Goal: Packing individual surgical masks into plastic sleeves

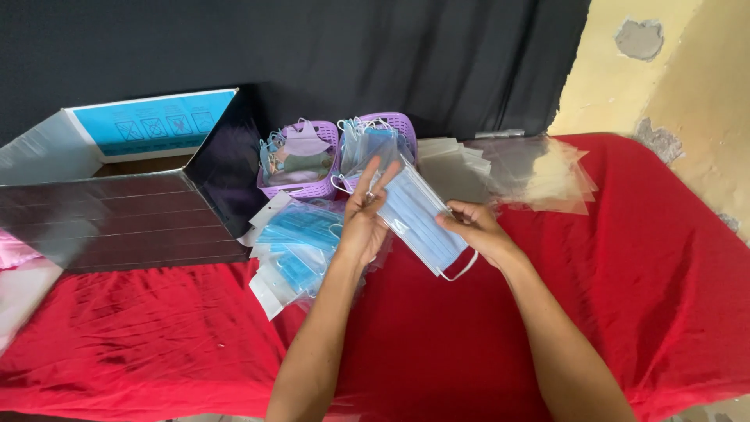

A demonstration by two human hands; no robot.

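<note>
Head view, looking down: a small stack of pale blue face masks [418, 219] is held above a red tablecloth [625, 297], near the middle of the picture. At nine o'clock of the stack, the left hand [363, 223] touches its upper edge with fingers spread and pointing up; at three o'clock, the right hand [476, 228] pinches its lower edge between thumb and fingers. A white ear loop hangs from the stack at five o'clock. At nine o'clock lies a heap of masks sealed in clear packets [293, 246]. At twelve o'clock stand two purple baskets [312, 160] of loose masks, partly hidden by the raised fingers. At two o'clock rests a pile of empty clear sleeves [531, 172], their edges hard to tell apart. Farther out at nine o'clock sits an open cardboard box [117, 203] with shiny flaps, its inside mostly out of sight. A black curtain [312, 47] hangs behind, and something pink [16, 254] is cut off at the left edge.
</note>
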